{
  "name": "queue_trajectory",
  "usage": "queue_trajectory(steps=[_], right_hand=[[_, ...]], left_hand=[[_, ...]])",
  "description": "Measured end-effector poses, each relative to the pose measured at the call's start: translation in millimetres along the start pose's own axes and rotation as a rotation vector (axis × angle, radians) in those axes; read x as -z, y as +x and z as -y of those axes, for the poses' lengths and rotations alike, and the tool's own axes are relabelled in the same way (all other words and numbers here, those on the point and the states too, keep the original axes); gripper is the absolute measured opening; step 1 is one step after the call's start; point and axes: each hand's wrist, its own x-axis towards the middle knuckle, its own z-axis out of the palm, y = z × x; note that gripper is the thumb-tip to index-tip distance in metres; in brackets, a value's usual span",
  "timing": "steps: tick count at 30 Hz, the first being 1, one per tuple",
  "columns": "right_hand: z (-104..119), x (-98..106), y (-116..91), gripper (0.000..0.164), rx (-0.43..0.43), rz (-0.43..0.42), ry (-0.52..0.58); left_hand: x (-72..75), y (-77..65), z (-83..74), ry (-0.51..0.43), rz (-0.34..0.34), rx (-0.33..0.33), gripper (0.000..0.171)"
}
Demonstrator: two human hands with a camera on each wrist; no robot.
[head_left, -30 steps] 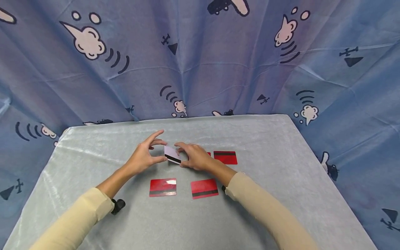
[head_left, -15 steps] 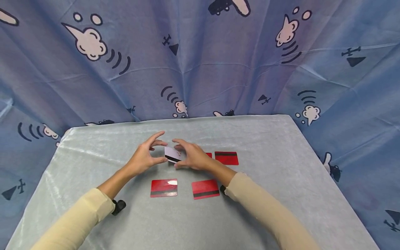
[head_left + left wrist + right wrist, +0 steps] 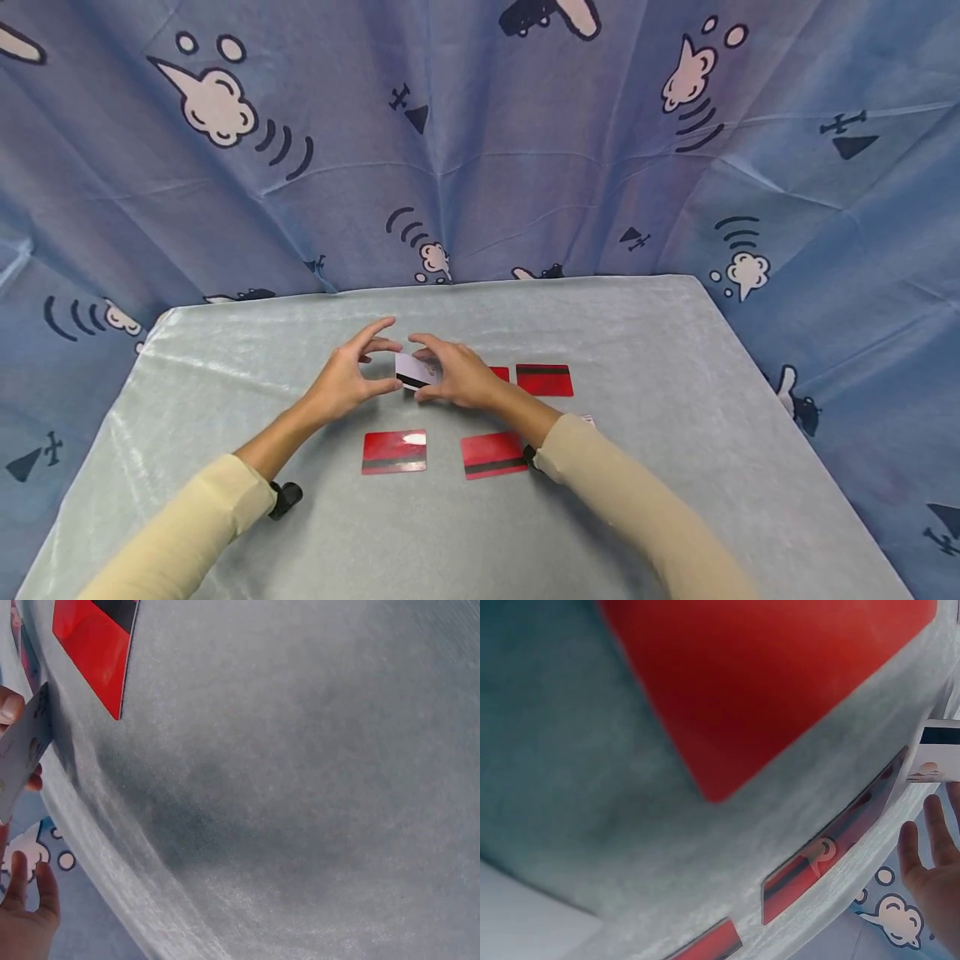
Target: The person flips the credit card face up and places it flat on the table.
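Fingers half-curled, the left hand (image 3: 348,375) and right hand (image 3: 462,375) pinch opposite ends of a white card (image 3: 411,367), beyond a red card (image 3: 393,448) on the surface (image 3: 420,542).

White rectangular card with black stripe (image 3: 416,369): right end covered by the right hand (image 3: 465,377); printed motif too small to read. Red black-striped card, rear row (image 3: 501,373): mostly hidden behind same hand. Pale item (image 3: 588,418): largely behind cream fabric sleeve (image 3: 637,496); kind unclear. Large red card, right wrist view (image 3: 772,682): blurred, cut by top edge.
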Motion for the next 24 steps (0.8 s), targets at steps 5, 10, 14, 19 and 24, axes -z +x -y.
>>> queue_trajectory(steps=[5,10,14,19,24], right_hand=[[0.8,-0.2,0.3,0.087,-0.008,-0.001,-0.002],[1.8,-0.5,0.0,0.086,-0.009,-0.001,-0.002],[2.4,-0.7,-0.3,0.085,-0.005,-0.004,0.001],[3.2,-0.2,-0.9,0.083,0.002,-0.003,0.011],[4.5,2.1,-1.0,0.083,0.004,-0.021,0.027]], left_hand=[[-0.2,-0.6,0.0,0.008,0.001,-0.006,0.09],[0.4,-2.1,-1.1,0.001,0.005,0.008,0.089],[0.6,-2.9,-0.2,0.007,0.003,0.0,0.089],[0.6,-3.0,-0.8,0.017,-0.003,-0.016,0.086],[1.5,-3.0,-3.4,0.0,-0.027,0.025,0.079]])
